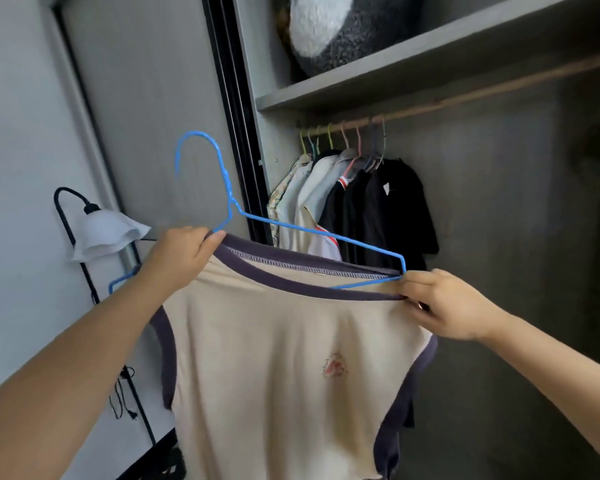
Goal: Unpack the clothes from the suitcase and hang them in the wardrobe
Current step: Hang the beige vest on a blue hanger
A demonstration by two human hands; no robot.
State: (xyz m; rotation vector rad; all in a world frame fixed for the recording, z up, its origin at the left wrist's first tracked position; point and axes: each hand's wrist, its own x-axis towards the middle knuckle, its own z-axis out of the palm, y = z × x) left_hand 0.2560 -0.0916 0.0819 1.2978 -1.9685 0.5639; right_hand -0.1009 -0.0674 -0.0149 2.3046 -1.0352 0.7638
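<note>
Both arms reach up and forward; the left hand (184, 256) pinches the beige shirt (284, 368) collar, the right hand (445, 306) clamps collar and blue hanger (229, 202); shirt hangs before the wardrobe rail (465, 95).

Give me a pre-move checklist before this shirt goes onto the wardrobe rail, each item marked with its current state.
1. Left hand grips collar and hanger neck: ok.
2. Right hand pinches the collar's other end: ok.
3. Blue hanger fully inside the beige shirt: not ok, its right shoulder arm shows above the collar.
4. Hook free and upright: ok.
5. Free space on the rail right of the hung clothes: ok.
6. Shirt's lower hem hangs clear: cannot tell, out of frame.
</note>
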